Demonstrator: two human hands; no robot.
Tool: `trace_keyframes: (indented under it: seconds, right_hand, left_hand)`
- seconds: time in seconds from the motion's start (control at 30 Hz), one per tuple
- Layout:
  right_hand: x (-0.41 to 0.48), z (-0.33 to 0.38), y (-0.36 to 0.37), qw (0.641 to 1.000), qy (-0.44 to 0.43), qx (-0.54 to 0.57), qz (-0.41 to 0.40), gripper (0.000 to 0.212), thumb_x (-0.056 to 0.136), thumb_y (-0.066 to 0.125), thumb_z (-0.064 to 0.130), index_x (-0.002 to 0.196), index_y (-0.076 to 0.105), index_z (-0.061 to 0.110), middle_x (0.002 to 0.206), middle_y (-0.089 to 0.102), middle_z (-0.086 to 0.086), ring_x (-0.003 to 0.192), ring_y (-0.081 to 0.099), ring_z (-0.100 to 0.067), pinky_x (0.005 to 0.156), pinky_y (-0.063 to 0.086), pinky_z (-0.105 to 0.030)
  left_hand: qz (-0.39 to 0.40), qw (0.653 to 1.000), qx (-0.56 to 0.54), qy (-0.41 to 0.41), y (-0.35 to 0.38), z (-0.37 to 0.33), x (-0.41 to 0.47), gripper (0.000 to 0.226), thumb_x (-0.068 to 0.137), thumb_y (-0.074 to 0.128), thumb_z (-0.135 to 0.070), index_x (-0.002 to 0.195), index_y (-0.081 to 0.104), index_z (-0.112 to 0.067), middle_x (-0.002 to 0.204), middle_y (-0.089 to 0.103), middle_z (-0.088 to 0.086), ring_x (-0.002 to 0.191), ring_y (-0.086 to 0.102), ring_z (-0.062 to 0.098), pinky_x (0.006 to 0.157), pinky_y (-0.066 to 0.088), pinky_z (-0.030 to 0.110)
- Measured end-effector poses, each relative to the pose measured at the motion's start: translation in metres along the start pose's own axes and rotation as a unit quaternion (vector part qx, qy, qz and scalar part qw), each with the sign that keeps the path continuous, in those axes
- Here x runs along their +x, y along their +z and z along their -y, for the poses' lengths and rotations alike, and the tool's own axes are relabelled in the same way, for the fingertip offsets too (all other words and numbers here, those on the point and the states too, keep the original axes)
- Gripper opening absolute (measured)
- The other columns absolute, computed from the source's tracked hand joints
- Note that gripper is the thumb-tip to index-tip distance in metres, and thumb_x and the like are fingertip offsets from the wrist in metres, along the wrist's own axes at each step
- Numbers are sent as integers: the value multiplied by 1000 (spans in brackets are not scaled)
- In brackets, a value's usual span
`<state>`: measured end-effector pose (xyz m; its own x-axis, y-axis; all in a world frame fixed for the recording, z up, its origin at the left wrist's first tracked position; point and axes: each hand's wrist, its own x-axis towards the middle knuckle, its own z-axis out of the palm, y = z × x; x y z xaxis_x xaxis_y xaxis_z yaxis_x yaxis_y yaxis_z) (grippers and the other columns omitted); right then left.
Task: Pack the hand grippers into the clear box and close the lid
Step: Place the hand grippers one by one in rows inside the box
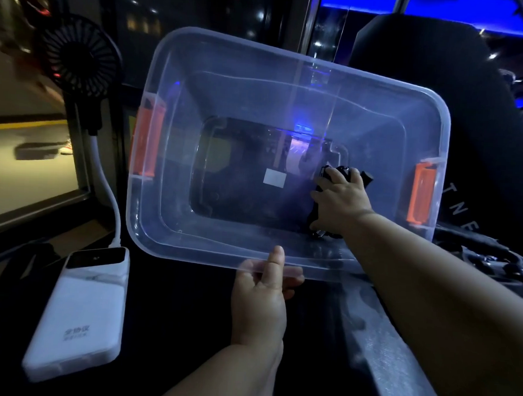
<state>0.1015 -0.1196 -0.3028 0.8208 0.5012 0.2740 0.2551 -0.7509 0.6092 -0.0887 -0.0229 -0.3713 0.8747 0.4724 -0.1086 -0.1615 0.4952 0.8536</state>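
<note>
Two hands at work, both on the task's things. Clear box [248,85] fills the centre of the frame, tipped so its open mouth faces the camera; orange latches sit at its left end [146,142] and right end [419,194]. A small white sticker [275,178] shows on the box floor.

Left hand [259,300], lower centre, grips the near rim of the box: thumb lies up over the edge, fingers show through the plastic on the underside.

Right hand [342,202] reaches in over the near rim, forearm crossing from lower right. Its fingers are curled round a black hand gripper [365,176], held low against the right part of the box floor. One handle tip pokes out past the knuckles; the metal spring shows below the heel of the hand.

Surroundings are dim. White power bank [78,312] lies lower left on a dark surface, with a white cable [109,196] running up to a black fan [80,56], upper left. A frosted plastic piece [383,340] lies lower right, under the right forearm; what it is cannot be told. More dark shapes [493,261] sit at the right edge, too murky to identify.
</note>
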Motion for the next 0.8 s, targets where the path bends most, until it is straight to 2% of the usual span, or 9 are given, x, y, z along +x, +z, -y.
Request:
trace_keyframes:
  seconds: [0.23, 0.43, 0.57, 0.8]
  right_hand:
    - [-1, 0, 0, 1000, -6, 3, -3, 60, 73, 57, 67, 123, 58, 32, 139, 41, 8, 138, 16, -19, 106, 18, -54]
    - [-5, -4, -5, 1000, -16, 21, -15, 69, 71, 56, 73, 128, 53, 33, 149, 33, 8, 144, 4, -19, 109, 6, -59]
    - [-16, -9, -13, 997, -3, 64, -30, 71, 73, 57, 72, 132, 50, 33, 152, 29, 9, 146, -1, -17, 111, 0, -58]
    - [-63, -4, -22, 978, 71, 181, -78, 67, 78, 57, 68, 134, 49, 32, 154, 26, 6, 147, 1, -19, 115, 5, -55]
  left_hand:
    - [-3, 1000, -2, 5, 0, 3, 2, 26, 92, 56, -33, 94, 53, -8, 68, 72, 6, 63, 68, 13, 65, 46, 26]
    - [-2, 1000, 2, 7, 0, 3, 3, 27, 92, 56, -34, 95, 53, -8, 70, 73, 6, 64, 69, 14, 65, 47, 27]
    - [1, 1000, 5, 15, -1, 1, 2, 26, 92, 56, -34, 96, 52, -8, 69, 73, 4, 64, 69, 12, 66, 47, 27]
    - [-1, 999, 13, 32, -1, 2, 2, 25, 92, 57, -33, 91, 53, -8, 67, 72, 3, 63, 69, 12, 66, 51, 28]
